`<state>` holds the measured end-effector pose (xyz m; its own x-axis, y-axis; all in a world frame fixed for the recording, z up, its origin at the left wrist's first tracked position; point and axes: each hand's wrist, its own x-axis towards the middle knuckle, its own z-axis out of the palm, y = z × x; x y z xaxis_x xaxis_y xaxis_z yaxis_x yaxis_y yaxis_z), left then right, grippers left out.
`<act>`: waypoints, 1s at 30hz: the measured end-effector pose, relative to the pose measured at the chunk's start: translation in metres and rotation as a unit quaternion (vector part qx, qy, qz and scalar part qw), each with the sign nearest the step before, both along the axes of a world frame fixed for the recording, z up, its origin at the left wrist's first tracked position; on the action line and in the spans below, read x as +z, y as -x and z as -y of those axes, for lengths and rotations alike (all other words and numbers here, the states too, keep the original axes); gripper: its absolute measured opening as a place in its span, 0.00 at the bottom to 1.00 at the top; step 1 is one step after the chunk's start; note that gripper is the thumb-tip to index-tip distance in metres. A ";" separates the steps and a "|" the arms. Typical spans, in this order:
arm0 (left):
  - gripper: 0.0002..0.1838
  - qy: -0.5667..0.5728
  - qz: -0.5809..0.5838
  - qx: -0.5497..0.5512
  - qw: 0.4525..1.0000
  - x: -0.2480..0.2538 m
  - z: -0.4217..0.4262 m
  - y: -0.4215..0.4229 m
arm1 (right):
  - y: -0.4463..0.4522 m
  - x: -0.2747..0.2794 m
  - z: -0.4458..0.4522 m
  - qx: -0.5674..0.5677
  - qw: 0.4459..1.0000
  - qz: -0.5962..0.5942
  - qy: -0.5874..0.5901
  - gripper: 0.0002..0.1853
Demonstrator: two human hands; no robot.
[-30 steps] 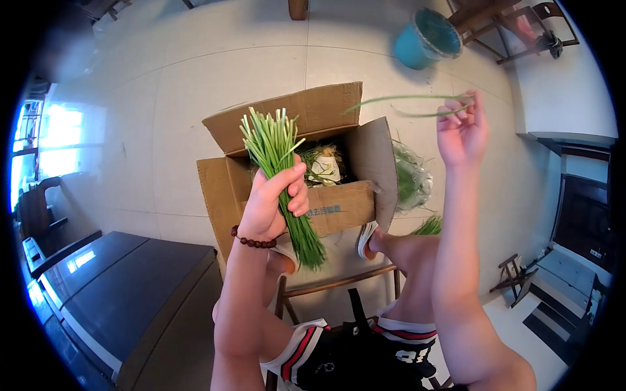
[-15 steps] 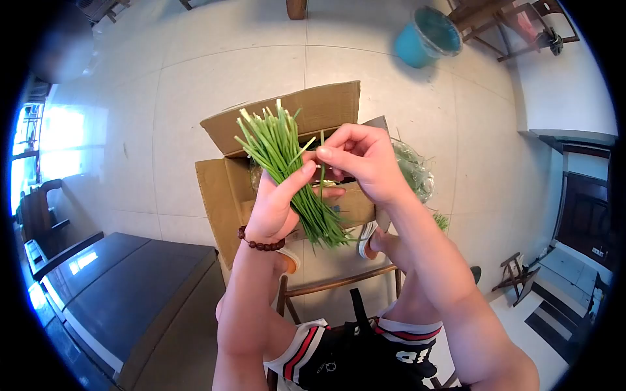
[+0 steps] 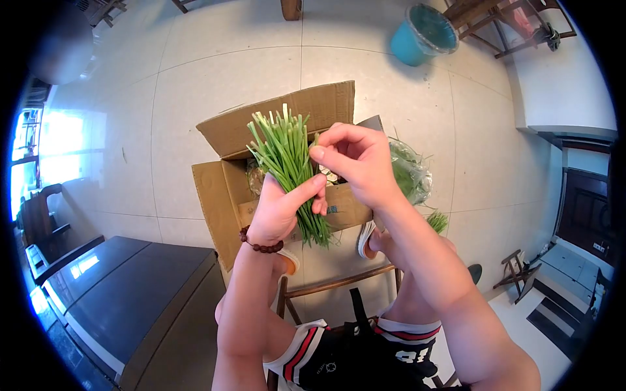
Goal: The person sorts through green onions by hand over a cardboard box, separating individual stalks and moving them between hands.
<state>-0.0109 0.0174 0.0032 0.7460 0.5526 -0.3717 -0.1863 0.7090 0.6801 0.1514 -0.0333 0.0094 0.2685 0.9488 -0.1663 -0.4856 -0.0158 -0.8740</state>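
Cream floor tiles are spread widely, with room for moving offered at far left. Below the hands, an open cardboard box is placed, its flaps raised; wrists could be snagged on those edges if lowered carelessly. Above the box, a bundle of green stalks is wrapped by the curled fingers of the left hand, pale ends turned far. At its right edge, one stalk is pinched between right hand thumb and forefinger. Were the left grip loosened, stalks could be spilled.
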 end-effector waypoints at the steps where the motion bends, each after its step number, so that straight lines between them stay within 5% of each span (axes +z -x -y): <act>1: 0.11 0.008 -0.004 -0.005 1.000 0.000 0.000 0.000 | -0.002 0.004 0.000 -0.030 0.999 0.015 0.022 0.06; 6: 0.12 0.002 -0.017 -0.031 0.999 0.002 -0.002 -0.001 | -0.027 0.001 -0.002 -0.118 0.993 -0.023 0.014 0.07; 14: 0.14 -0.011 -0.056 -0.060 0.997 0.001 -0.001 -0.002 | -0.049 0.005 -0.002 -0.109 0.990 -0.091 0.007 0.07; 19: 0.11 0.007 -0.047 -0.041 0.998 -0.001 -0.003 0.006 | -0.117 -0.008 0.019 -0.148 0.945 -0.271 -0.110 0.07; 21: 0.08 -0.006 -0.072 -0.019 0.997 -0.007 -0.007 0.009 | -0.135 0.002 0.027 -0.129 0.856 -0.452 -0.216 0.08; 25: 0.06 -0.049 -0.102 0.034 0.993 -0.017 -0.015 0.012 | -0.119 0.011 0.039 0.018 0.929 -0.346 -0.130 0.06; 27: 0.07 -0.052 -0.083 0.028 0.995 -0.010 -0.011 0.008 | -0.093 0.014 0.031 0.105 0.992 -0.077 -0.007 0.04; 30: 0.07 -0.049 -0.018 0.009 0.999 -0.008 -0.003 -0.003 | -0.032 0.013 0.014 0.105 0.991 -0.015 0.086 0.06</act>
